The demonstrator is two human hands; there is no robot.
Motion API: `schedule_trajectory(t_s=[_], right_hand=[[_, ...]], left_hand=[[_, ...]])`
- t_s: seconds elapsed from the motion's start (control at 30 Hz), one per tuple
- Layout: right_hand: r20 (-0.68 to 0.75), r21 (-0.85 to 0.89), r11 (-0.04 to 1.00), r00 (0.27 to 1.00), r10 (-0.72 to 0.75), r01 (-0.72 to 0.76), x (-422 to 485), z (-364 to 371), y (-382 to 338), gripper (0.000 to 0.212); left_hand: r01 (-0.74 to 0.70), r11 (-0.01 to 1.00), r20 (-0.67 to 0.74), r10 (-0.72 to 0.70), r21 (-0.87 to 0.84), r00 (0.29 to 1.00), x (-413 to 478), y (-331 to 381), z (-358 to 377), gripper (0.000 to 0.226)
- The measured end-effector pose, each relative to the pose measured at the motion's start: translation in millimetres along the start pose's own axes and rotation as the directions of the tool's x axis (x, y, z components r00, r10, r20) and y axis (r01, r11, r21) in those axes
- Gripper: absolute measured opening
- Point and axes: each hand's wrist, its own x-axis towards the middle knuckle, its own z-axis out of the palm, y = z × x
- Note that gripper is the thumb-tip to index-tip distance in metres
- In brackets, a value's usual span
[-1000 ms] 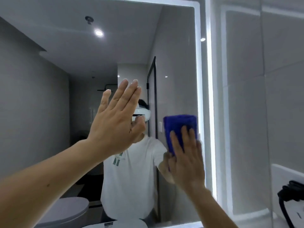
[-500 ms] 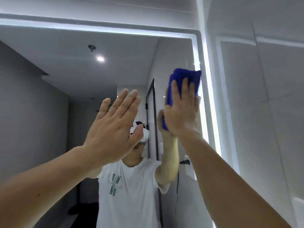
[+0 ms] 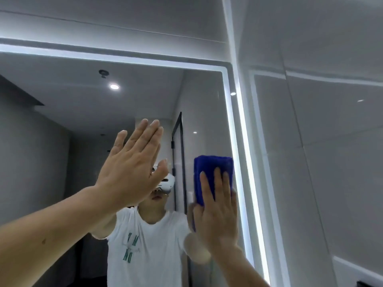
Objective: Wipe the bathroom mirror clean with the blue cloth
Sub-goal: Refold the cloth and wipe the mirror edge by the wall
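Note:
The bathroom mirror (image 3: 62, 141) fills the left and middle of the head view, framed by a lit white strip. A folded blue cloth (image 3: 211, 172) lies flat on the glass near the mirror's right edge. My right hand (image 3: 217, 208) presses it against the mirror with straight fingers spread over its lower half. My left hand (image 3: 132, 170) is raised flat, fingers straight and together, palm toward the glass at the mirror's centre; contact with the glass cannot be told. The reflection shows a person in a white T-shirt.
A glossy grey tiled wall (image 3: 321, 162) meets the mirror at the right. The lit strip (image 3: 246, 162) runs down the mirror's right edge and along its top. A dark object (image 3: 371, 283) peeks in at the bottom right corner.
My right hand swept the blue cloth up toward the mirror's top right corner, then back down along the right edge. The view tilted upward. My left hand stayed raised and flat.

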Motion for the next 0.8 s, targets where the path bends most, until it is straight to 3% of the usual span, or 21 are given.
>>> schedule_trajectory(t_s=[0.07, 0.13, 0.57, 0.8], right_hand=[[-0.032, 0.004, 0.974, 0.973, 0.228, -0.228, 56, -6, 7, 0.074], [-0.053, -0.002, 0.949, 0.947, 0.315, -0.316, 105, -14, 17, 0.071], [0.007, -0.064, 0.993, 0.995, 0.096, -0.095, 257, -39, 49, 0.071], [0.041, -0.048, 0.998, 0.998, 0.049, -0.047, 347, -53, 43, 0.069]], left_hand=[[-0.005, 1.0, -0.012, 0.005, 0.006, 1.0, 7, -3, 1, 0.071], [-0.021, 0.999, -0.018, 0.021, 0.032, 1.0, 14, -6, 1, 0.073], [-0.111, 0.988, -0.025, 0.114, 0.107, 0.993, 63, -5, 2, 0.071], [0.007, 0.991, -0.04, -0.001, 0.13, 0.999, 77, 2, -30, 0.071]])
